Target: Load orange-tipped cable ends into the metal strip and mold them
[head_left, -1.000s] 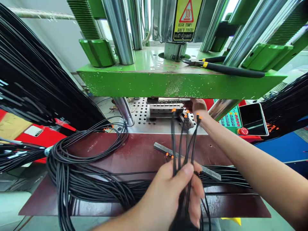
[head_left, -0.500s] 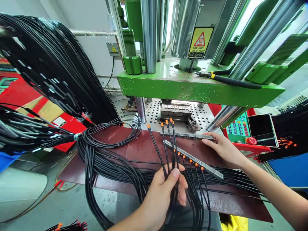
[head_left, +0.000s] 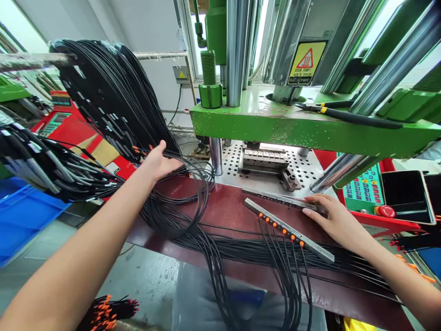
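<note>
My left hand (head_left: 160, 163) is stretched out at the left with its fingers apart, beside loops of black cable (head_left: 203, 184). Fingers of my right hand (head_left: 324, 214) are closed on the right end of a dark metal bar (head_left: 275, 198) on the brown board. In front of that bar lies a second metal bar (head_left: 320, 252), set at a slant, with several orange-tipped cables (head_left: 284, 231) in its edge. Their black leads hang over the board's front edge.
Behind the brown board (head_left: 223, 202) stands a green press (head_left: 275, 126) with a metal mould on its perforated plate (head_left: 227, 161). Black-handled pliers (head_left: 358, 118) rest on the press. Cable bundles (head_left: 120, 101) hang at the left. A red stop button (head_left: 386, 211) is at the right.
My left hand has let go of the loose orange-tipped cables and moved up and left to the cable loops. My right hand remains at the rear bar. The view has swung left.
</note>
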`<state>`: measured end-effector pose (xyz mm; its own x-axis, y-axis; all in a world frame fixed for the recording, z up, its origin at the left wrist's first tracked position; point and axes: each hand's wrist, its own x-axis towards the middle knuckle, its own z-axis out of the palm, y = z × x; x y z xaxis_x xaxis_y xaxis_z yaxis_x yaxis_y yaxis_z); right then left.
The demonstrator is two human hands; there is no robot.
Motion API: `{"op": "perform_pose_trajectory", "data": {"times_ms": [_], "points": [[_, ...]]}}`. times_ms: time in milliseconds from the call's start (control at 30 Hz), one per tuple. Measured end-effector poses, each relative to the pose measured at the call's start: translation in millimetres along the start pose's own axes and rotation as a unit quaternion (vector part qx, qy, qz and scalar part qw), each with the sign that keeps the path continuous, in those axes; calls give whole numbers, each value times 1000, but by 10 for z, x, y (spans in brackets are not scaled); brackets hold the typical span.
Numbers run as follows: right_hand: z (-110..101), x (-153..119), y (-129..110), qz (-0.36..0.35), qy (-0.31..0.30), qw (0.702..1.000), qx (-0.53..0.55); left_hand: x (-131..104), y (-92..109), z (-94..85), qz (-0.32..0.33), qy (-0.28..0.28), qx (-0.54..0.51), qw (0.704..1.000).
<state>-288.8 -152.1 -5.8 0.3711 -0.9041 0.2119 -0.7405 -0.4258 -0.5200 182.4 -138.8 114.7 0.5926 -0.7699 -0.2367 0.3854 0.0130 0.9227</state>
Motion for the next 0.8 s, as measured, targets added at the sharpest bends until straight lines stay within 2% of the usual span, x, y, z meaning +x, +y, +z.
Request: {"op": "perform_pose_trajectory", "data": {"times_ms": [67,133,233,300,333,367,433,467,500,533,600,667,733,800], "points": [[-53,-149,-108,3,24,1000,6,159,-171,-100,-47,-18,81,995],[-120,-352,-236,15,22,999,18,150,-366,-170,-47,-37,143,988],[-200,-646,-419,31,-26,999,32,-59,-586,-162,28,-54,200,978],[-210,-768,-502,26,-65,997,29,-269,-697,-60,136,-99,284,944],[-203,-800,-529,22,-81,996,25,-382,-757,17,199,-153,350,903],[-190,-816,-547,22,-93,995,19,-492,-826,105,255,-228,420,841],[-163,-817,-565,33,-106,994,7,-680,-989,297,305,-376,509,711],[-154,-811,-571,39,-110,993,4,-747,-1075,386,310,-418,528,671],[-152,-805,-577,43,-112,993,5,-793,-1157,463,310,-444,539,645],[-157,-801,-586,49,-113,992,10,-820,-1226,521,309,-455,546,632],[-192,-790,-611,66,-114,991,36,-837,-1302,577,298,-466,547,628],[-250,-746,-639,107,-115,984,87,-832,-1289,567,256,-471,532,655],[-306,-612,-661,148,-113,971,152,-812,-1218,545,196,-452,502,711],[-331,-345,-666,159,-96,962,202,-745,-1143,577,149,-402,447,785]]}}
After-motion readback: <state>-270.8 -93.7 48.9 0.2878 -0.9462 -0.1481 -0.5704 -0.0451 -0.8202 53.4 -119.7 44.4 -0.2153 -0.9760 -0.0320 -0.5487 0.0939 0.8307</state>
